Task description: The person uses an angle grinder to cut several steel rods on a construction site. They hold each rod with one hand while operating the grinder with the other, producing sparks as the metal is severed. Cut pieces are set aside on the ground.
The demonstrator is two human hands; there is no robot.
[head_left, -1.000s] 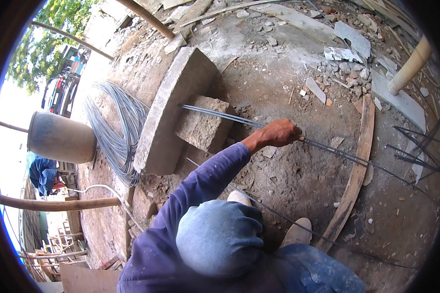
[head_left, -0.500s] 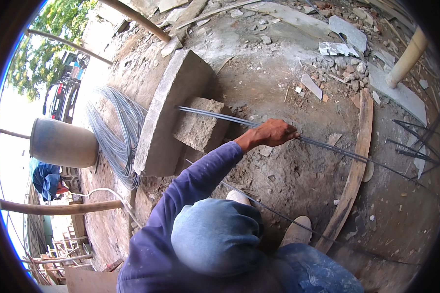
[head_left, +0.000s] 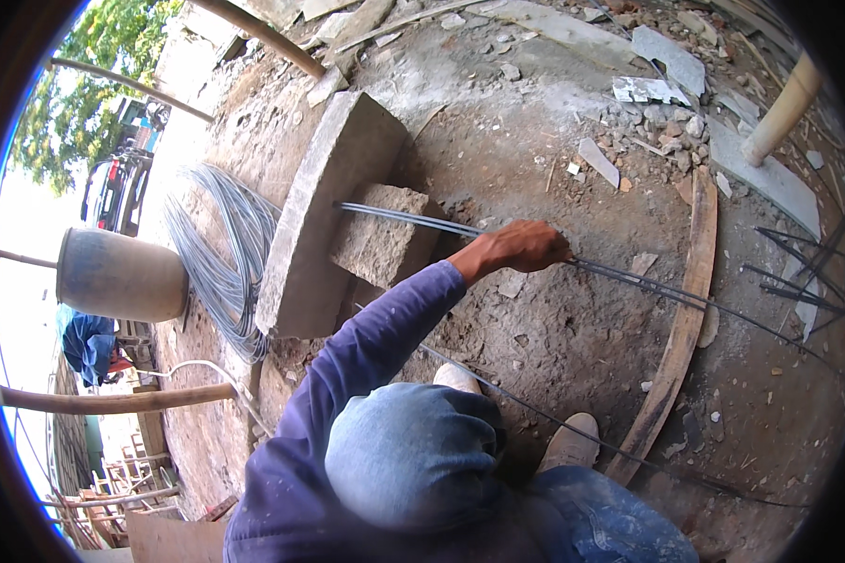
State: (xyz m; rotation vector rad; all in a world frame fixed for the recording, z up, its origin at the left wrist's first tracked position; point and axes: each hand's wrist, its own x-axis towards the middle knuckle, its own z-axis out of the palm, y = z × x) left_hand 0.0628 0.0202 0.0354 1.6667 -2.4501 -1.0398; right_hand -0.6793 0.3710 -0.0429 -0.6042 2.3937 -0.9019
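My left hand (head_left: 528,246), at the end of a purple sleeve, is closed around a small bundle of thin steel rods (head_left: 413,220). To the left, the rods lie over a small rough concrete block (head_left: 385,246) and reach the face of a larger concrete slab (head_left: 321,202) behind it. Right of my fist they run on above a wooden plank (head_left: 690,281) toward the right rim. Nearer to me, another thin rod (head_left: 535,410) passes by my shoes. My right hand is out of view.
A coil of grey wire (head_left: 225,253) and a blue-grey drum (head_left: 122,275) are at the left. Bent dark bars (head_left: 798,272) lie at the right. Broken tile pieces (head_left: 667,58) and rubble cover the far ground. A bamboo pole (head_left: 784,111) stands at the far right.
Almost nothing differs. My left hand has turned slightly on the rods, and the rods have shifted very little.
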